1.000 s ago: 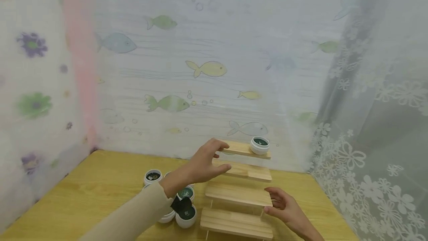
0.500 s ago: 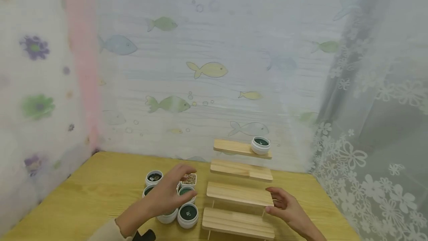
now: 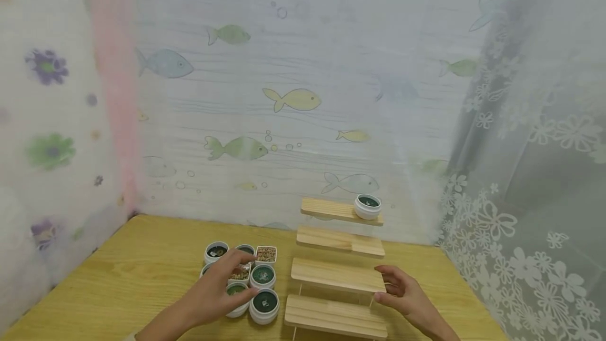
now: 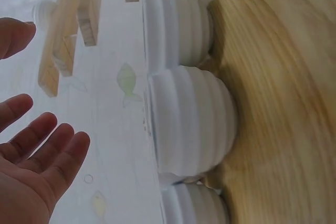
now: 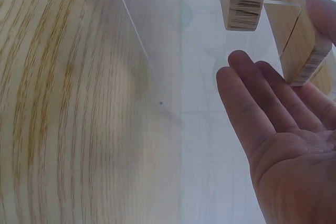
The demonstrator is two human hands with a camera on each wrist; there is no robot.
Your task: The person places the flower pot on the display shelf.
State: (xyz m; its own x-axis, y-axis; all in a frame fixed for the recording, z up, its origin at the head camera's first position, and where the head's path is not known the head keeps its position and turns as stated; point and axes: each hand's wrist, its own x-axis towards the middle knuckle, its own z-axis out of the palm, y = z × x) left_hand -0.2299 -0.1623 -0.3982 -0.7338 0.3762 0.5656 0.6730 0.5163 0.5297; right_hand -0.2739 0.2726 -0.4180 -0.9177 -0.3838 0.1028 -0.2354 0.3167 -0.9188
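Note:
My left hand point(image 3: 208, 291) hovers over a cluster of white pots at the left, thumb and fingers spread with nothing between them. A front round pot point(image 3: 264, 307) and a green-filled pot point(image 3: 262, 276) sit beside its thumb and fingertips. In the left wrist view, ribbed round pots point(image 4: 191, 121) stand in a row on the table. My right hand point(image 3: 409, 301) holds the right end of a wooden tiered stand point(image 3: 336, 275), thumb at the board's front edge and index finger at its back. In the right wrist view the board end point(image 5: 310, 59) lies between thumb and index finger.
One white pot point(image 3: 367, 207) stands at the right end of the stand's top tier. Square pots with gravel-like filling point(image 3: 266, 254) are among the cluster. A yellow wood-grain table point(image 3: 132, 272) meets a fish-patterned curtain point(image 3: 284, 67) behind.
My left hand has moved left and down from beside the upper tiers to above the pots. My right hand has stayed at the stand's end.

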